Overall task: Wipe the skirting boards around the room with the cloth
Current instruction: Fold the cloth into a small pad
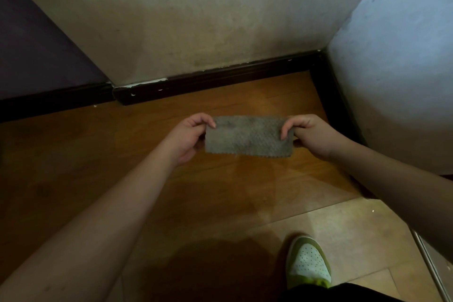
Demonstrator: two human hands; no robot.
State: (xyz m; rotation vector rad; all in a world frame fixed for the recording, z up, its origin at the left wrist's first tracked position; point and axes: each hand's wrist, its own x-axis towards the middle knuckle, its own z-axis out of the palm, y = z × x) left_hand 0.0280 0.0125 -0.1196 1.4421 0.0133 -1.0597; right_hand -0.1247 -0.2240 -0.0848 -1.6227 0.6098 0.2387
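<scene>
A grey textured cloth, folded into a flat rectangle, is stretched between both hands above the wooden floor. My left hand pinches its left edge and my right hand pinches its right edge. Beyond the cloth a dark skirting board runs along the foot of the stained pale wall, with white chips in its paint. It turns a corner at the right and continues toward me along the bluish wall as a second dark skirting board. A further stretch of skirting lies at the left under a dark purple wall.
The orange-brown wooden floor fills the middle of the view. My shoe, white and green, stands on it at the lower right. A metal strip runs along the floor at the far right edge.
</scene>
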